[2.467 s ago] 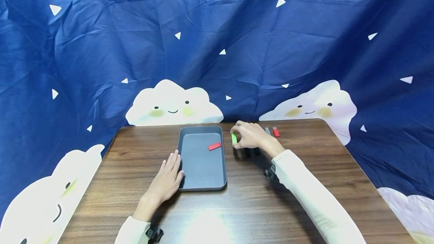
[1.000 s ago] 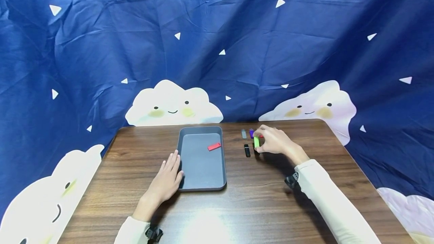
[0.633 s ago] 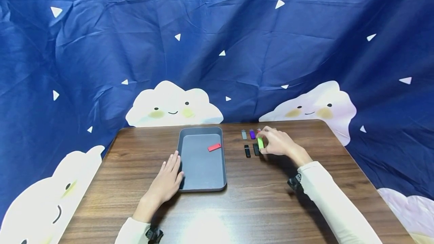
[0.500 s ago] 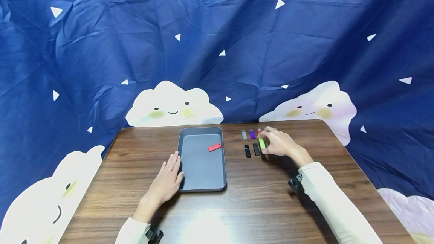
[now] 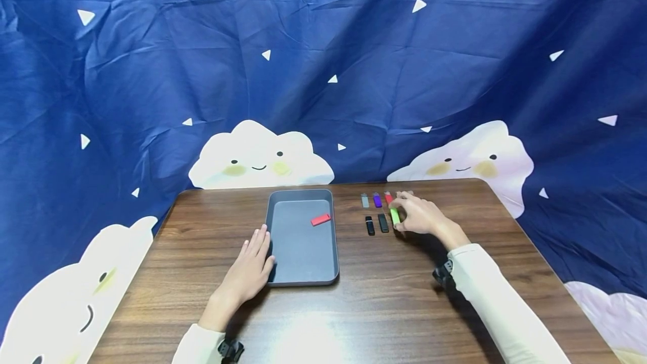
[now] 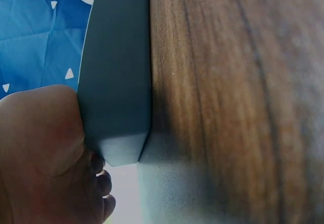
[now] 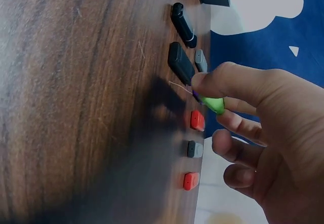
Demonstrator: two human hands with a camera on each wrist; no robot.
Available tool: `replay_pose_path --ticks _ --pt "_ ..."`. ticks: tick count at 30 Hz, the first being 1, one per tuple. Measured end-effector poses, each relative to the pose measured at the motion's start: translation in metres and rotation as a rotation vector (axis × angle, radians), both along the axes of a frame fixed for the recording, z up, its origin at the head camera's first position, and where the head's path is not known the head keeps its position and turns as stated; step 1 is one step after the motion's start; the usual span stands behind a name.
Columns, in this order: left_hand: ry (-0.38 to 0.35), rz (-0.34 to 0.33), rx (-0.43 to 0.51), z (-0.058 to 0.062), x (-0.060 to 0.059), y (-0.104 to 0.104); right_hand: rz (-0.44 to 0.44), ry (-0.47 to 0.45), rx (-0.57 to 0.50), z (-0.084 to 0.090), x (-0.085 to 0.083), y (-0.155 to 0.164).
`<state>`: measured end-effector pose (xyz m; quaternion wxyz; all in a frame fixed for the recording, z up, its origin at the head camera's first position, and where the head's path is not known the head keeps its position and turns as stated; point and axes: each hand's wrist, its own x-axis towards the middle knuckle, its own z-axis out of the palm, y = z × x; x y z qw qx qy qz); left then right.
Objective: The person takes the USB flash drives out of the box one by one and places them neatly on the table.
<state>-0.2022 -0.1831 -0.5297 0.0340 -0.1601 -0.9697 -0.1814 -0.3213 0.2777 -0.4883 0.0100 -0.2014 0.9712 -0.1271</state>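
My right hand point(image 5: 417, 213) pinches a green USB stick point(image 5: 395, 216) between thumb and fingertips, just right of two black USB sticks point(image 5: 383, 223). In the right wrist view the thumb partly covers the green stick point(image 7: 215, 104); whether it touches the table I cannot tell. My left hand point(image 5: 246, 268) rests, fingers extended, on the left rim of a grey tray point(image 5: 303, 257). A red USB stick point(image 5: 320, 219) lies inside that tray, near its right wall. In the left wrist view, the hand point(image 6: 40, 148) touches the tray's outer wall point(image 6: 116, 72).
Behind the black sticks, a grey USB stick point(image 5: 365, 201), a purple one point(image 5: 377, 200) and a red one point(image 5: 388, 198) form a row. The right wrist view shows further sticks along it, grey point(image 7: 195, 149) and red point(image 7: 191, 181). A blue curtain point(image 5: 303, 72) hangs behind the wooden table.
My right hand has carried the green USB stick from beside the tray's right wall rightward, past both black sticks, uncovering them and part of the back row. The left hand stays put.
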Motion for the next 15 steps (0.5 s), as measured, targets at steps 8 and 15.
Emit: replay_pose_path --ticks 8,15 --pt "-0.012 0.005 0.0 -0.0004 0.0005 0.0 0.0 -0.022 0.0 -0.0042 0.0 0.0022" --pt "-0.008 0.006 0.005 -0.001 -0.0009 -0.0001 -0.006 -0.066 -0.008 -0.0051 0.0018 0.0025"
